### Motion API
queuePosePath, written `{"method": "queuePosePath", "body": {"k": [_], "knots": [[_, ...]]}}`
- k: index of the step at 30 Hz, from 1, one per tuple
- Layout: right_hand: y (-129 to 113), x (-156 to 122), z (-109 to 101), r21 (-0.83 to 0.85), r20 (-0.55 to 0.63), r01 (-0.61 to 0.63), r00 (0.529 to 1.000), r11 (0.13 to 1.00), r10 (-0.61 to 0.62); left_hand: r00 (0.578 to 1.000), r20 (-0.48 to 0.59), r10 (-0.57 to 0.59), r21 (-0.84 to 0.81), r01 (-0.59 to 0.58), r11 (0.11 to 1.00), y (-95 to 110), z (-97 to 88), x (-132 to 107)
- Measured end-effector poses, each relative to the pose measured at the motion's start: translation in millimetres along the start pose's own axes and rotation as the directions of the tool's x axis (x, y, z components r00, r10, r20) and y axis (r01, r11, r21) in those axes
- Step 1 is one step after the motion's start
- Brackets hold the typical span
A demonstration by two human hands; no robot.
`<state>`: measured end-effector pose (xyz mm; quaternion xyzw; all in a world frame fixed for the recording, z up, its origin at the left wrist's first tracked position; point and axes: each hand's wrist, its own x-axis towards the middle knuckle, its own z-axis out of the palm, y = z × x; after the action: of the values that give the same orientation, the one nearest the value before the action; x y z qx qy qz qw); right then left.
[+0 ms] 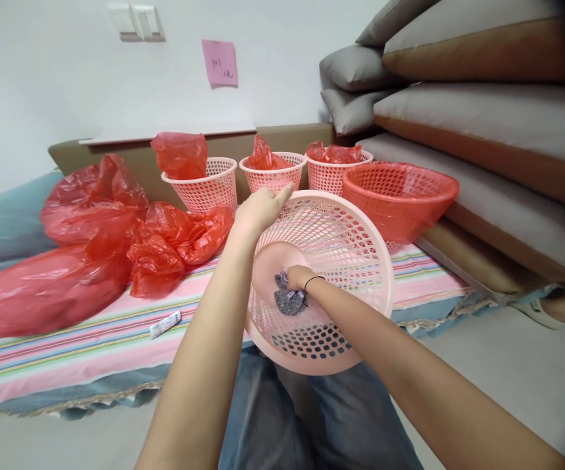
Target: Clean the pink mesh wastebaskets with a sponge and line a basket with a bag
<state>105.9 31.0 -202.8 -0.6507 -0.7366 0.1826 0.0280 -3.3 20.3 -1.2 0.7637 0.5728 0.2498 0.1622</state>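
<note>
A pink perforated plastic basket (384, 274) is tilted in front of me, its opening towards me. My left hand (264, 207) is closed on the far left of its rim, with the thumb along the edge. Deep inside, my right hand (298, 278) grips a grey speckled cloth (290, 302) against the basket's solid base. A thin black band circles the right wrist. The fingertips of both hands are partly hidden.
Behind stand a pink basket (224, 168) and two more, each with red plastic bagging, beside a red-lined basket (400, 202). Red bags (57, 287) and a small white tube (165, 324) lie on the striped cover (116, 326). Grey-brown cushions (483, 117) are stacked right.
</note>
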Motion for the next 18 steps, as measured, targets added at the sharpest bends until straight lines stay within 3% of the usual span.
{"method": "queuePosePath", "body": {"k": [3,5,10,14,18], "knots": [[-7.3,-2.6,-3.3,-0.002,0.042,0.07,0.997,0.998,-0.07,1.0,-0.007,-0.002,0.003,0.002,1.0,1.7,1.1,-1.5],[-13.3,-3.6,-5.3,-0.003,0.005,0.079,0.997,0.997,-0.079,1.0,-0.008,-0.006,0.008,0.006,1.0,3.6,1.5,-3.9],[-12.9,-2.4,-7.8,-0.05,-0.117,-0.07,0.991,0.996,0.063,1.0,-0.005,-0.027,0.008,0.027,1.0,1.8,0.6,-10.5],[1.7,-3.0,-7.6,-0.106,-0.064,-0.1,0.994,0.989,0.094,0.999,-0.013,-0.043,-0.005,0.042,0.999,-4.1,-0.8,-7.6],[4.0,-4.6,-6.7,-0.139,0.03,0.019,0.999,0.99,-0.015,0.998,-0.035,-0.048,0.01,0.048,0.999,-2.5,-0.1,-2.8]]}}
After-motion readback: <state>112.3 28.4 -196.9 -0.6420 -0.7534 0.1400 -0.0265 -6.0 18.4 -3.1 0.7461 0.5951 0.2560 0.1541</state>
